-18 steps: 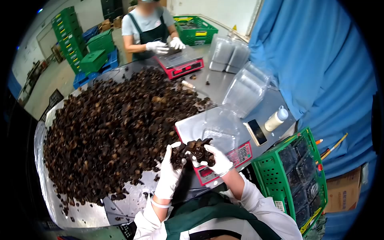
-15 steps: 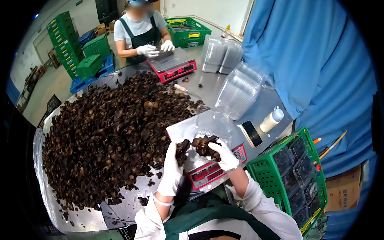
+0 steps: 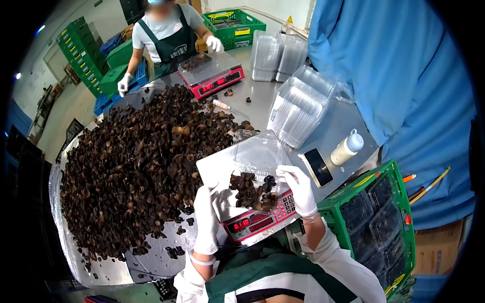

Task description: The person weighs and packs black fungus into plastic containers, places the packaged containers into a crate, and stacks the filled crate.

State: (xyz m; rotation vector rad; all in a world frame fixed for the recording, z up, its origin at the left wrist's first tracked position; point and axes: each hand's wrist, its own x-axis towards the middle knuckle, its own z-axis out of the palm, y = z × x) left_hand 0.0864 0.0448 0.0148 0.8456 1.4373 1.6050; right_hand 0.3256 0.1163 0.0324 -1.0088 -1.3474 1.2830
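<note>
Dark wood ear mushrooms (image 3: 247, 191) lie in a clear plastic box (image 3: 255, 161) with its lid folded back, on the white pan of a red scale (image 3: 262, 219). The scale's display reads 0.110. At the pan's left edge is my left hand (image 3: 206, 222), white-gloved, its fingers stretched and nothing visible in them. On the right, my gloved right hand (image 3: 300, 192) hovers by the box's rim with fingers apart; whether it touches the rim I cannot tell. A large heap of wood ear mushrooms (image 3: 141, 177) covers the table to the left.
Across the table a co-worker (image 3: 166, 38) stands at a second red scale (image 3: 214, 81) holding mushrooms. Stacked clear boxes (image 3: 298, 108), a phone (image 3: 317, 168) and a bottle (image 3: 347, 148) are to the right. A green crate (image 3: 331, 227) of packed boxes stands beside me.
Both my hands have let go of the wood ear mushrooms, which now lie in the box, and have moved apart. The co-worker's hands have separated, and mushrooms now lie on the far scale.
</note>
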